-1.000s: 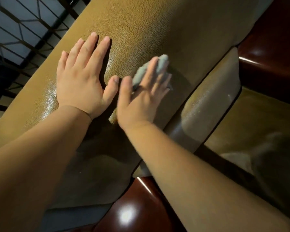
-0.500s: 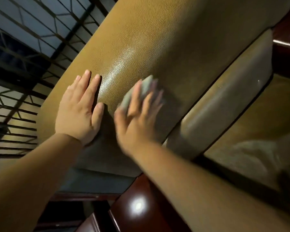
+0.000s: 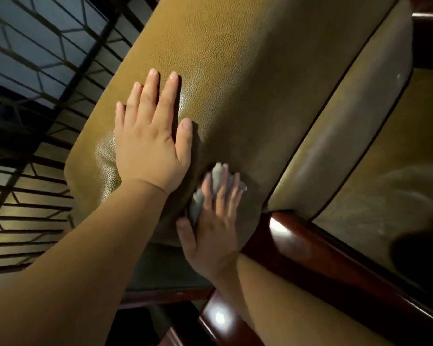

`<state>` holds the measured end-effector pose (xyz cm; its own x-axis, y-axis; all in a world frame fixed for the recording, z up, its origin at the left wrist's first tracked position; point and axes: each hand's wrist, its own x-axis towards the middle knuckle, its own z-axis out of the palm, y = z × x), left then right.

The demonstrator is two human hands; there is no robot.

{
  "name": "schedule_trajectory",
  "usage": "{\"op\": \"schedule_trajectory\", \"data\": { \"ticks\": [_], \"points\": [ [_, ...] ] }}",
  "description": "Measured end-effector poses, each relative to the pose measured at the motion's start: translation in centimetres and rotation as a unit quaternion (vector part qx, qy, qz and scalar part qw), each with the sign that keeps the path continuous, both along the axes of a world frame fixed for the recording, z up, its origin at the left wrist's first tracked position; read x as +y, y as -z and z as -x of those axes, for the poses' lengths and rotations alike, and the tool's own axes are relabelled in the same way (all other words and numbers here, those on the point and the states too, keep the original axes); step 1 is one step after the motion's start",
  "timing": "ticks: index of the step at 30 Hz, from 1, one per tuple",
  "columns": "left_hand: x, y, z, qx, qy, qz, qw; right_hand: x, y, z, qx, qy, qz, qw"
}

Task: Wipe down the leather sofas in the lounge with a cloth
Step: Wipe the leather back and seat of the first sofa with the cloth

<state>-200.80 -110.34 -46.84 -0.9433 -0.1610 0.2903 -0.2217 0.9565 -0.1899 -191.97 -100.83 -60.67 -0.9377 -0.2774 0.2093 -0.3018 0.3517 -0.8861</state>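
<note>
Left hand (image 3: pixel 150 146) flat, fingers straight, bracing tan pebbled-leather sofa back cushion (image 3: pixel 248 78). Right hand (image 3: pixel 214 231) presses small grey cloth (image 3: pixel 216 177) w/ flat fingers near cushion's lower corner. Keep even pressure, overlap strokes.

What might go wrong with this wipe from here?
The grey cloth sits under flat, blurred fingers of the right hand, not gripped, so it may slip out. That hand is close to the glossy wooden armrest and could knock it. The left hand lies on the tan leather cushion, perhaps leaving marks.
</note>
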Motion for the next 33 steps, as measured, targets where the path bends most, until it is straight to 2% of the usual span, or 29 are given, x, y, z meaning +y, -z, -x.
{"op": "schedule_trajectory", "data": {
  "ticks": [2, 4, 5, 8, 10, 14, 16, 18, 21, 23, 25, 28, 30, 33],
  "points": [
    [0.1, 0.1, 0.0, 0.001, -0.001, 0.001, 1.0, 0.7, 1.0, 0.2, 0.026, -0.024, -0.009, 0.999],
    [-0.1, 0.3, -0.1, 0.004, 0.004, 0.006, 1.0, 1.7, 2.1, 4.6, 0.082, 0.005, -0.047, 0.995],
    [-0.3, 0.5, -0.1, 0.008, 0.009, 0.008, 1.0, 2.4, 2.8, 7.4, 0.069, 0.034, -0.044, 0.996],
    [-0.7, 0.9, -0.1, 0.027, 0.016, 0.016, 0.999, 3.7, 5.0, 13.0, -0.087, 0.148, 0.0, 0.985],
    [-0.6, 1.0, -0.1, 0.033, 0.016, 0.018, 0.999, 3.2, 6.1, 10.4, -0.116, 0.142, 0.003, 0.983],
    [-0.3, 0.7, -0.2, 0.02, 0.01, 0.023, 0.999, 2.3, 7.3, -2.0, -0.088, -0.007, -0.031, 0.996],
    [-0.3, 0.5, -0.2, 0.018, 0.008, 0.022, 1.0, 3.1, 8.3, -2.4, -0.05, -0.033, -0.084, 0.995],
    [-0.3, 0.7, -0.2, 0.02, 0.011, 0.026, 0.999, 3.3, 8.8, 2.0, -0.005, 0.019, -0.111, 0.994],
    [-0.4, 0.9, -0.4, 0.029, 0.011, 0.034, 0.999, 3.6, 8.2, 10.2, -0.11, 0.151, -0.024, 0.982],
    [-0.2, 0.7, -0.6, 0.032, 0.004, 0.032, 0.999, 3.0, 7.2, 10.0, -0.158, 0.202, 0.004, 0.967],
    [0.4, 0.3, -0.8, 0.029, -0.011, 0.022, 0.999, 1.0, 5.9, 4.2, -0.152, 0.185, 0.026, 0.971],
    [0.9, -1.0, -0.7, -0.008, -0.007, -0.022, 1.0, -1.8, 3.0, -6.3, -0.245, 0.091, 0.051, 0.964],
    [-0.1, -2.5, -1.6, -0.058, 0.028, -0.059, 0.996, -1.9, 2.3, -6.8, -0.298, 0.064, 0.072, 0.95],
    [-3.1, -3.8, -5.2, -0.121, 0.063, -0.061, 0.989, 0.0, 1.9, -0.9, -0.244, 0.096, 0.063, 0.963]
  ]
}}
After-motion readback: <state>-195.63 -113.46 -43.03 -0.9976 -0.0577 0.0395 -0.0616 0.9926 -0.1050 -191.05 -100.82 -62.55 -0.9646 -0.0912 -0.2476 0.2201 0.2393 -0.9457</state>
